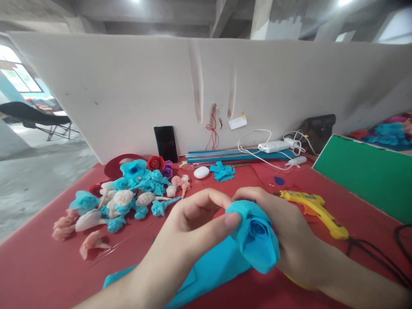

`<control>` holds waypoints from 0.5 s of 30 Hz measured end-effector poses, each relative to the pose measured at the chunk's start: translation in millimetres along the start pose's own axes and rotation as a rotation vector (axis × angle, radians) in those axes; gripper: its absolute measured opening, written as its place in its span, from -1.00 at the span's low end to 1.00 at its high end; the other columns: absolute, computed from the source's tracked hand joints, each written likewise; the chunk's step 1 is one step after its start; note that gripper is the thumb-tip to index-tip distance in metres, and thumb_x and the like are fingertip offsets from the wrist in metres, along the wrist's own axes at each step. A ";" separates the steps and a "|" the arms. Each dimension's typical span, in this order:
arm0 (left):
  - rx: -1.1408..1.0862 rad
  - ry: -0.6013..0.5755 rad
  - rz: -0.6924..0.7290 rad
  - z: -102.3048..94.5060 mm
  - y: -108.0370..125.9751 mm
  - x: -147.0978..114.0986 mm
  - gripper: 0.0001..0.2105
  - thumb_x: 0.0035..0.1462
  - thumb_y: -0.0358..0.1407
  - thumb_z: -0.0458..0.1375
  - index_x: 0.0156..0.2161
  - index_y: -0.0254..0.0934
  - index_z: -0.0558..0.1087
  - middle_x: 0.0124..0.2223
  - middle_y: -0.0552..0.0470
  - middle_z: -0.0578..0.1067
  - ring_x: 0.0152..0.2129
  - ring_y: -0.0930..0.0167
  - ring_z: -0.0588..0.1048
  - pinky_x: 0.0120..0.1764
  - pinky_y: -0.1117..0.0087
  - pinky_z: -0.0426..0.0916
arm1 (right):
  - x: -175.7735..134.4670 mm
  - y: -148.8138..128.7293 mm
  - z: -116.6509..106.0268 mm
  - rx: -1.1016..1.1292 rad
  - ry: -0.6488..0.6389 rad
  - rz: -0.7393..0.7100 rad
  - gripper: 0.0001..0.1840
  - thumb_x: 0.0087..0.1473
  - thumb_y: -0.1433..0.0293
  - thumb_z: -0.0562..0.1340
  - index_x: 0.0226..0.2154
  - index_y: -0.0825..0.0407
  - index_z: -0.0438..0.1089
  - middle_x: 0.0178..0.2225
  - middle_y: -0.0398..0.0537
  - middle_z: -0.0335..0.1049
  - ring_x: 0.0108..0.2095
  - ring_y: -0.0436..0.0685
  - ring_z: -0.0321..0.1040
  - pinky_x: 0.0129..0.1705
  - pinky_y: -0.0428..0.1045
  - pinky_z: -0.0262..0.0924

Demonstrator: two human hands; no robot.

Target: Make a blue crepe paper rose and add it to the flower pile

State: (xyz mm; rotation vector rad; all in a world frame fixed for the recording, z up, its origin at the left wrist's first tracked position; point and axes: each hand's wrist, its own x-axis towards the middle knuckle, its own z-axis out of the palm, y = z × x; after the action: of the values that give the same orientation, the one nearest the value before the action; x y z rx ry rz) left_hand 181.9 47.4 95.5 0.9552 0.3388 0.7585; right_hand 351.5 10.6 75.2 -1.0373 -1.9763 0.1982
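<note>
A blue paper rose (257,238) with a tightly curled centre is held up over the table between both hands. My left hand (199,227) pinches an outer petal at the rose's upper left edge, thumb on the near side. Around the back and right side of the flower, my right hand (289,231) is closed; its fingertips are mostly hidden. Below the hands lies a folded sheet of blue crepe paper (212,274). Part of a yellow object (299,281) shows under my right wrist.
Several blue, white and pink paper flowers (124,198) are heaped at left. A yellow glue gun (317,210) with a black cord lies right, near a green board (367,180). Behind are a phone (165,143), a white egg-shaped object (201,172), blue paper strips (222,171) and a power bank (274,146).
</note>
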 end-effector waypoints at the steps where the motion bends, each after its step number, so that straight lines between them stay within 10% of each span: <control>1: 0.008 0.000 0.005 0.1 0.0 -0.1 -0.95 0.05 -0.43 0.25 -0.41 -0.26 0.50 -0.47 0.20 0.51 -0.50 0.64 0.44 -0.40 0.73 0.34 | -0.3 0.0 0.3 -0.011 0.008 -0.011 -0.79 0.06 0.50 0.07 -0.19 -0.01 0.17 -0.37 -0.20 0.32 -0.40 -0.04 0.26 -0.46 -0.14 0.09; 15: 0.104 -0.005 0.084 -2.2 -3.5 -0.4 -0.93 0.00 -0.34 0.29 -0.38 -0.23 0.49 -0.37 0.15 0.47 -0.40 0.55 0.42 -0.33 0.63 0.34 | 1.7 1.5 3.6 -0.009 0.065 -0.050 -0.82 0.08 0.51 0.08 -0.51 0.04 0.07 -0.60 -0.26 -0.01 -0.64 -0.11 -0.07 -0.62 -0.13 -0.17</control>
State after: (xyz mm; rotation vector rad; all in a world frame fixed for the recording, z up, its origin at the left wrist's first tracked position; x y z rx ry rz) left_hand 181.9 47.3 91.3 1.0746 0.3377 0.8213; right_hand 349.1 13.7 73.3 -0.9870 -1.9430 0.1273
